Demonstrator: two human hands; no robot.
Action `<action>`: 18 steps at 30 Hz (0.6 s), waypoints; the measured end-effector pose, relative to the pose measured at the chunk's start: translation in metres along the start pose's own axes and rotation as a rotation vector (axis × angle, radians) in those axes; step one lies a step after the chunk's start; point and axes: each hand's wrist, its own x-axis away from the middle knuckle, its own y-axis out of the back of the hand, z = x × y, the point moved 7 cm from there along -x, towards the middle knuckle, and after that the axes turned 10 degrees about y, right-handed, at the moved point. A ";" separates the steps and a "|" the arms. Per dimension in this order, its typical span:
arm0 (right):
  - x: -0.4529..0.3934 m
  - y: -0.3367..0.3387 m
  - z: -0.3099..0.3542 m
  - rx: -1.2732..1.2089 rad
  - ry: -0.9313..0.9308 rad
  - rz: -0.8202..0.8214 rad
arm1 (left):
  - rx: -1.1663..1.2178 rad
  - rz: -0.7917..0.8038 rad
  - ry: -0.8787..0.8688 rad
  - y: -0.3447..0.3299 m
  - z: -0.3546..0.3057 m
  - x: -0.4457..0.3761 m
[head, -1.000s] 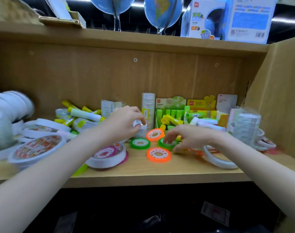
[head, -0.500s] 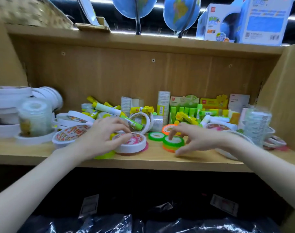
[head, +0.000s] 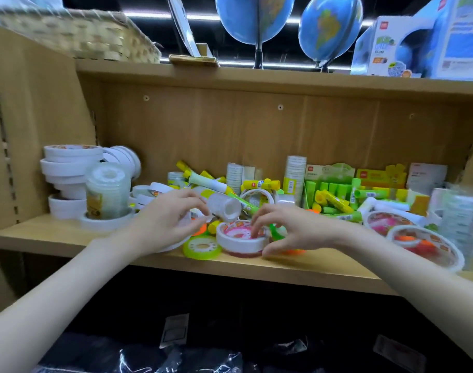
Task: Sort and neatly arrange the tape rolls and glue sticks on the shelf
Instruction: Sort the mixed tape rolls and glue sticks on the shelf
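Observation:
My left hand (head: 168, 222) pinches the end of a short white tape tube (head: 226, 208), which is tilted above the pile. My right hand (head: 297, 228) is curled around a small green tape roll (head: 277, 232), with an orange roll (head: 296, 251) showing under the palm. Its fingertips rest on the pink core of a white tape roll (head: 239, 239). A lime tape roll (head: 201, 247) lies flat near the front of the shelf (head: 310, 270). Green and yellow glue sticks (head: 335, 200) are heaped behind, mixed with tape.
Stacked white tape rolls (head: 68, 168) and a clear-wrapped tube of tapes (head: 107, 189) stand at the left end. Large flat rolls (head: 423, 246) and wrapped tape (head: 461, 224) crowd the right. Glue boxes (head: 329, 172) line the back wall. Globes (head: 253, 20) stand on the shelf above.
My left hand left the white roll with the pink core and took hold of the white tape tube. My right hand moved left with the small coloured rolls to that pink-core roll.

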 end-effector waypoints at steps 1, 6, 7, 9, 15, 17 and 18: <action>-0.004 -0.004 0.000 0.029 0.004 0.000 | -0.010 0.012 0.029 0.003 0.008 0.003; -0.003 0.022 -0.011 -0.335 -0.048 -0.168 | -0.015 0.057 0.121 0.014 0.037 0.022; -0.001 0.030 -0.012 -0.444 -0.059 -0.220 | 0.006 0.063 0.151 0.016 0.041 0.025; 0.002 0.042 -0.018 -0.596 -0.091 -0.339 | 0.024 0.063 0.188 0.017 0.047 0.029; 0.002 0.050 -0.042 -0.691 -0.297 -0.536 | -0.160 -0.125 0.061 0.008 0.018 0.025; 0.002 0.041 -0.049 -0.791 -0.387 -0.560 | -0.226 -0.153 0.001 -0.002 -0.003 0.020; 0.002 0.036 -0.052 -0.809 -0.427 -0.560 | -0.254 -0.147 -0.015 -0.008 -0.012 0.017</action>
